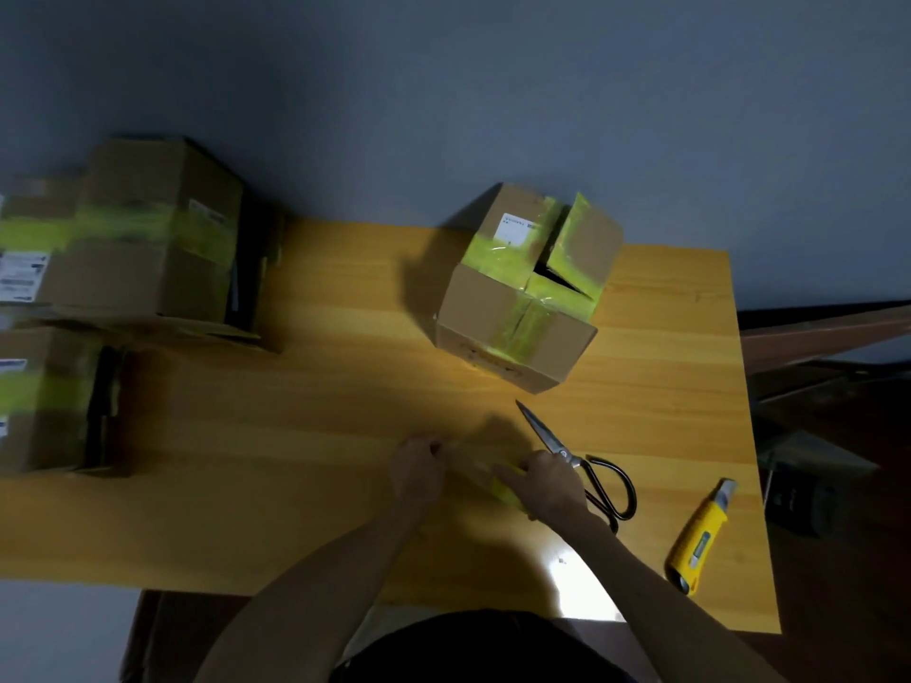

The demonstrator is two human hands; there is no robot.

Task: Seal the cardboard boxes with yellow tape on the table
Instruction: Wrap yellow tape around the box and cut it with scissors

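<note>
**A:** What's lying around the hands?

**B:** I'm looking down at the wooden table [296, 485]. Scissors [579, 468] are lying just outside the right hand [544, 485], with the blades closed and pointing away from me. That hand is overlapping them near the pivot, and I can't tell if it's touching them. A yellow utility knife [700, 537] is sitting further out on the same side, apart from the scissors.

**A:** Boxes?

**B:** The middle box [522, 293] is standing beyond both hands, well apart from them and turned cornerwise. Yellow strips are crossing its top, but one flap is lifting and a dark gap is showing. The far left box [148, 229] and the near left box [44, 401] are sitting well out past the left hand [416, 473]. Both are banded yellow and both are blurred.

**A:** Anything in the way?

**B:** Only the scissors, which are crowding the right hand's outer side.

**A:** Hands?

**B:** Both are working low over the table, near each other. The left is pinching one end of the yellow tape [505, 488], fingers curled tight. The right is curling round the other end, with a finger reaching along it toward the left. A pale strip is stretching between them. I'm not seeing whether a roll is sitting under the right palm, because it's too blurred.
</note>
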